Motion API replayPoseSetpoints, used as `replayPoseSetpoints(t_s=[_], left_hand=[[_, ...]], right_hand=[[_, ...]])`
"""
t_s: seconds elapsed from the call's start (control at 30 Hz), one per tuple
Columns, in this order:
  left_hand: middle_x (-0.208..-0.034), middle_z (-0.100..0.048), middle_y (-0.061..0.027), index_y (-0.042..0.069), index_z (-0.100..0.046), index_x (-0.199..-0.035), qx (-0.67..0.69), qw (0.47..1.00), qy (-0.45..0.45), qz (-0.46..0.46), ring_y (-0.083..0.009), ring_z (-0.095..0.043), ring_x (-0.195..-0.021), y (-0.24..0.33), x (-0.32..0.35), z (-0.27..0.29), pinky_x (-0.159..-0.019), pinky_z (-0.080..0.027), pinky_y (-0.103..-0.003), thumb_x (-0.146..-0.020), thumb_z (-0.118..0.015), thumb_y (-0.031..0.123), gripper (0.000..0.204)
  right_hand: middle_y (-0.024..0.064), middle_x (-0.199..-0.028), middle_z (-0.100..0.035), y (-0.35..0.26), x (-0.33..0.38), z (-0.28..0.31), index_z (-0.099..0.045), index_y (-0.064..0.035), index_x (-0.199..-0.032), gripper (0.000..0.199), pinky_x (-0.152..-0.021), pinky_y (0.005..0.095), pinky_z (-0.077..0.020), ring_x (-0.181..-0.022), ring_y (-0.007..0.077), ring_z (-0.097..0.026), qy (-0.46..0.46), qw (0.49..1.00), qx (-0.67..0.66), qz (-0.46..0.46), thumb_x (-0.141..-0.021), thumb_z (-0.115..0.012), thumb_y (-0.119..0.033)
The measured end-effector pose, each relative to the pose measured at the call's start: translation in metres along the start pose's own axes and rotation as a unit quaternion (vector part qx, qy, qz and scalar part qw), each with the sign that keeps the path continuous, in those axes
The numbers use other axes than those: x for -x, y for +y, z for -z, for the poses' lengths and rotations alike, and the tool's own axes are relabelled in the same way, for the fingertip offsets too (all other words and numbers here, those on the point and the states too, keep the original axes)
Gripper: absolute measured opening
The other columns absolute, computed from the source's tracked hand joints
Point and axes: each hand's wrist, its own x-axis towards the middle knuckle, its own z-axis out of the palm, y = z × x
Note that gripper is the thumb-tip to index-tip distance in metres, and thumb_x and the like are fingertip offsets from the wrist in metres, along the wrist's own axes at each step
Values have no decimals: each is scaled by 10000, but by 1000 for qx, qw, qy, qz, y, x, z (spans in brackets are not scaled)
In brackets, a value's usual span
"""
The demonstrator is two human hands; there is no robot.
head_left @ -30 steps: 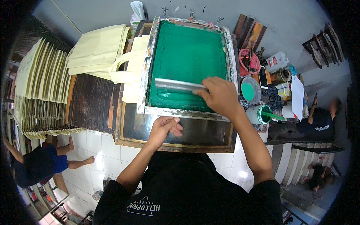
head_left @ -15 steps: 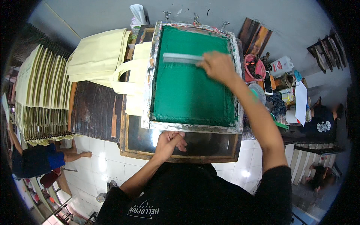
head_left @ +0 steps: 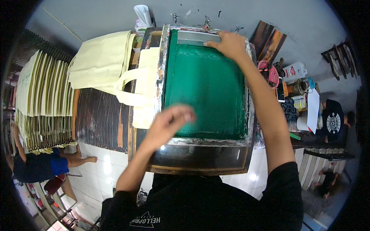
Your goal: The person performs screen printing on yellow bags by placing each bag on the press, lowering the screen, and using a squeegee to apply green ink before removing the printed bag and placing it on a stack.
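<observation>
A screen-printing frame [head_left: 200, 141] with a green mesh [head_left: 208, 88] lies in front of me, its rim stained with paint. At its far end, my right hand [head_left: 230, 44] grips a squeegee [head_left: 192, 37], a pale flat blade lying crosswise near the far rim. Over the near left part of the frame hovers my left hand [head_left: 169, 123], its fingers loosely curled but smeared by motion. A pale yellow cloth bag [head_left: 146, 82] sticks out from under the frame's left side, with its handle loop showing.
Folded pale yellow bags [head_left: 102, 57] are stacked on the dark table [head_left: 96, 115] at left, beside a rack of hanging bags [head_left: 42, 84]. Jars, a pink container [head_left: 269, 73], a phone [head_left: 281, 90] and a bottle [head_left: 295, 70] crowd the right. A person [head_left: 42, 165] is at far left.
My right hand and the squeegee have moved away from me to the frame's far end. My left hand has risen from the near edge to over the mesh.
</observation>
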Motion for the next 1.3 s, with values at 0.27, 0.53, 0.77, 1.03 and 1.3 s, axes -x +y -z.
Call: replayPoseSetpoints(t_s=[0.27, 0.53, 0.77, 1.03, 1.3], left_hand=[[-1126, -707, -180, 45, -703, -1152, -451, 844, 181, -228, -388, -668, -1021, 4, -200, 78, -923, -511, -432, -900, -715, 250, 326], [-852, -718, -186, 88, -750, -1052, -431, 888, 113, -117, -354, -696, -779, -2, -174, 70, -733, -514, -436, -881, -734, 310, 281], [-804, -705, -188, 34, -741, -1039, -427, 889, 116, -121, -333, -680, -708, 0, -116, 49, -684, -507, -407, -888, -735, 291, 298], [-911, -710, -182, 18, -734, -998, -386, 915, 96, -74, -363, -690, -809, 10, -21, 13, -743, -539, -422, -879, -734, 167, 191], [-1075, -722, -155, 39, -726, -1085, -380, 906, 110, -148, -328, -676, -1043, -13, 53, -10, -906, -521, -412, -836, -773, 146, 275]], right_hand=[[183, -811, -735, -20, 26, -4, -745, -65, -946, 746, -702, 506, -560, -780, 381, -724, 58, 998, -25, -5, -775, -619, -780], [204, -787, -721, -26, 71, 5, -734, -44, -893, 756, -661, 509, -551, -749, 397, -712, 18, 999, -30, -2, -758, -638, -782], [198, -744, -702, -42, 122, 15, -700, -41, -817, 707, -622, 510, -536, -703, 397, -699, 14, 998, -61, 18, -766, -660, -745], [138, -683, -647, -71, 209, 25, -610, -64, -731, 586, -545, 466, -499, -628, 358, -667, 22, 993, -107, 42, -762, -737, -635], [63, -822, -595, -100, 287, 21, -591, -101, -842, 322, -661, 383, -454, -781, 258, -616, 100, 991, -62, 62, -751, -764, -357]])
